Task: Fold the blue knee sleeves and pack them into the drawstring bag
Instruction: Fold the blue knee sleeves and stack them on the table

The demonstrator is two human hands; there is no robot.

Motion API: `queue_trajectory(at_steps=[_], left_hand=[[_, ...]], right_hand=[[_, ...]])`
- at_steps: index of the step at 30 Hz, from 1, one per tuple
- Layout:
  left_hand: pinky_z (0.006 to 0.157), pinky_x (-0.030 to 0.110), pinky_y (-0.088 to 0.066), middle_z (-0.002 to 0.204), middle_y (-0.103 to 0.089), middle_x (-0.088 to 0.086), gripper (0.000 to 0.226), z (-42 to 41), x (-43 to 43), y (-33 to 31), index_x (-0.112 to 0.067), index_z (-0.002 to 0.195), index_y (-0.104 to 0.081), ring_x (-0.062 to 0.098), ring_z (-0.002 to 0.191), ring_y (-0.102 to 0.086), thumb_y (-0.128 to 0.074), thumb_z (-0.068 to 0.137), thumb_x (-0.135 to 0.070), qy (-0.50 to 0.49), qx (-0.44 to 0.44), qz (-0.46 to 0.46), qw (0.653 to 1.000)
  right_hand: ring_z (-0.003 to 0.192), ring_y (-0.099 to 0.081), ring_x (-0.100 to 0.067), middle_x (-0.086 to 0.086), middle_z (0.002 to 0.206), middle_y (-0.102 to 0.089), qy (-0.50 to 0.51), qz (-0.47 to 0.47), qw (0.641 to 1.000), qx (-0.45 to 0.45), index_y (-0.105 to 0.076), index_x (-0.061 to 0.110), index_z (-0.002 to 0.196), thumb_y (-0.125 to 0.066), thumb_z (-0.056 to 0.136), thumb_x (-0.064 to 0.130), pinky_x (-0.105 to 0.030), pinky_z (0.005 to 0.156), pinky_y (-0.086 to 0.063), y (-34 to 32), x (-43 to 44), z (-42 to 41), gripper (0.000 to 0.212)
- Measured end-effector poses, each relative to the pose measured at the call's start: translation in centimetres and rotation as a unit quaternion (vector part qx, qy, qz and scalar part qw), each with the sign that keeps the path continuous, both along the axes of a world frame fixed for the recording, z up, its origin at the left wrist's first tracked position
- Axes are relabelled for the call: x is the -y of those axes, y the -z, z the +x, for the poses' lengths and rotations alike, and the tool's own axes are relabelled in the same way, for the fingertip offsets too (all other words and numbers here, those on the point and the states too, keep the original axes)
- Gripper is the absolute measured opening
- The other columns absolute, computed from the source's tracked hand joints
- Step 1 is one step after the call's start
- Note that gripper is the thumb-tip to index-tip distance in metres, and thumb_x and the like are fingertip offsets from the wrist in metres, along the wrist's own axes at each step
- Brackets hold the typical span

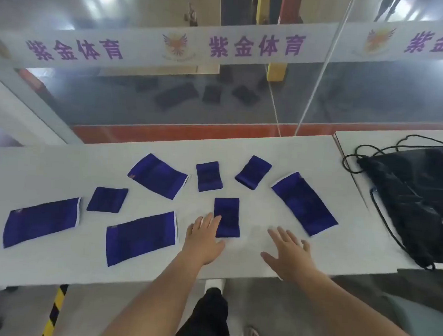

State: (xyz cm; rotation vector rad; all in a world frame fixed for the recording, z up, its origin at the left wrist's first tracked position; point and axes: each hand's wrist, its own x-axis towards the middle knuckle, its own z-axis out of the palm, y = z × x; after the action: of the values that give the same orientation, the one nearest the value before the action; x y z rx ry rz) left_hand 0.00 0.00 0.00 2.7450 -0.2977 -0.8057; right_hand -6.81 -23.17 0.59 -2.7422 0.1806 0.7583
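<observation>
Blue knee sleeves lie scattered flat across a white table, eight pieces in all. Four are small folded ones: one in the near middle, one to the left, and two farther back, side by side. Four long ones lie unfolded: one at the near left, one beside it toward the middle, one farther back and one at the right, slanted toward the near right.

The left hand lies flat on the table with straight fingers, its fingertips at the left edge of the near middle folded sleeve and seemingly touching it. The right hand is spread open, palm down, just right of that sleeve and near the lower end of the slanted long one; it holds nothing.

The black drawstring bag lies limp on an adjoining white table at the far right, well apart from both hands, its cord looping out at the left.

Beyond the tables stands a glass partition bearing a white band with purple characters. Below the table edge a dark trouser leg shows, and a yellow-and-black striped strip at the near left.
</observation>
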Motion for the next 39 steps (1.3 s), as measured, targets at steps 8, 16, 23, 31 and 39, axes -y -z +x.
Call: queue_trajectory(at_steps=[8,16,23,31,39], left_hand=[[0.124,0.042,-0.009,0.166,-0.014,0.003,0.069,6.3,0.8,2.3,-0.021,0.157,-0.017,0.026,0.153,-0.007,-0.049,0.098,-0.039,0.120,0.043,-0.006,0.992],[0.119,0.043,-0.014,0.161,-0.028,0.000,0.057,7.9,0.3,4.4,-0.025,0.148,-0.039,0.027,0.148,-0.022,-0.055,0.096,-0.042,0.182,0.080,0.007,0.980],[0.117,0.043,-0.016,0.149,-0.048,-0.003,0.048,6.9,0.7,4.0,-0.024,0.141,-0.050,0.021,0.138,-0.040,-0.057,0.096,-0.039,0.166,0.104,0.014,0.981],[0.108,0.033,-0.030,0.129,-0.063,-0.004,0.050,3.8,2.2,3.3,-0.024,0.141,-0.051,0.019,0.120,-0.055,-0.062,0.094,-0.034,0.081,0.128,0.012,0.988],[0.101,0.030,-0.034,0.127,-0.062,-0.002,0.037,0.0,4.5,2.5,-0.023,0.132,-0.058,0.018,0.116,-0.056,-0.059,0.096,-0.024,-0.070,0.126,0.008,0.990]], right_hand=[[0.155,-0.006,-0.021,0.005,0.169,-0.007,0.084,0.007,0.995,-0.044,-0.011,0.034,0.158,-0.041,0.097,0.059,-0.050,0.122,-0.010,0.3,-1.8,3.7,0.072],[0.154,-0.010,-0.023,0.004,0.168,-0.012,0.120,0.012,0.991,-0.065,-0.015,0.032,0.157,-0.043,0.098,0.055,-0.053,0.123,-0.009,1.1,-2.7,5.0,0.069],[0.150,-0.021,-0.026,0.004,0.166,-0.017,0.064,-0.008,0.993,-0.095,-0.020,0.032,0.157,-0.044,0.098,0.053,-0.053,0.121,-0.016,1.3,-0.9,6.4,0.067],[0.154,-0.005,-0.014,0.012,0.168,0.000,-0.022,0.020,0.995,-0.092,-0.013,0.041,0.157,-0.049,0.097,0.047,-0.055,0.120,-0.009,1.6,2.2,4.5,0.071],[0.154,-0.002,-0.012,0.009,0.168,-0.006,-0.043,0.063,0.996,-0.052,-0.017,0.038,0.156,-0.052,0.095,0.044,-0.049,0.122,-0.009,2.4,3.8,2.1,0.070]])
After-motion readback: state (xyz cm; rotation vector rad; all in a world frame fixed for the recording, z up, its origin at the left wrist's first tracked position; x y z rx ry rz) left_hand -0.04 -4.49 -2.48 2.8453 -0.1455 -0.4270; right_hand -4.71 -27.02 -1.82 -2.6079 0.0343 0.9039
